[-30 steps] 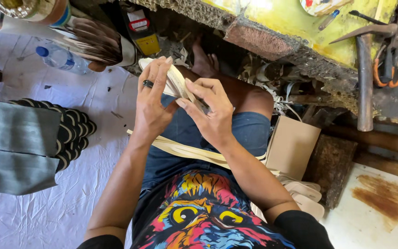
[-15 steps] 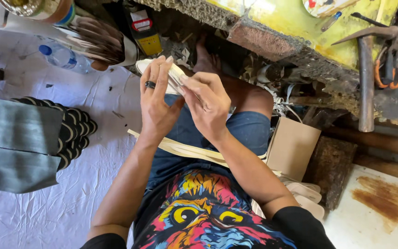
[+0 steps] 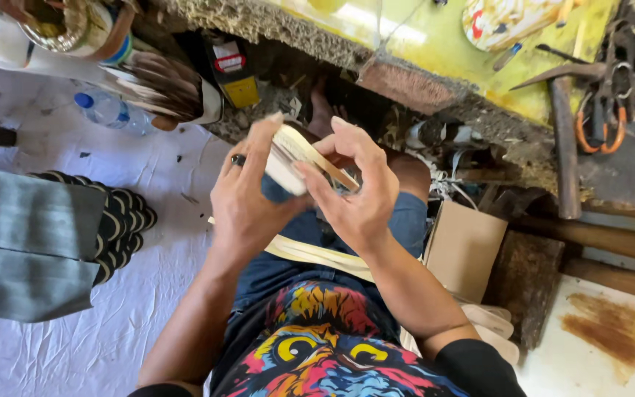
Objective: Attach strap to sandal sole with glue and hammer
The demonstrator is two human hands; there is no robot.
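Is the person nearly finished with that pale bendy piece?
Can't tell. Looks done: dark soles stacked on the floor. In hand: left hand and right hand grip a pale sole piece. Left: more pale strips across the lap.

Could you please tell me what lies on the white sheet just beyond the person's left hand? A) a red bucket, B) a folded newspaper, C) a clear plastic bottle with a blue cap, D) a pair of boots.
C: a clear plastic bottle with a blue cap lies on its side on the white sheet, up and left of the left hand, which holds a pale sandal sole together with the right hand.
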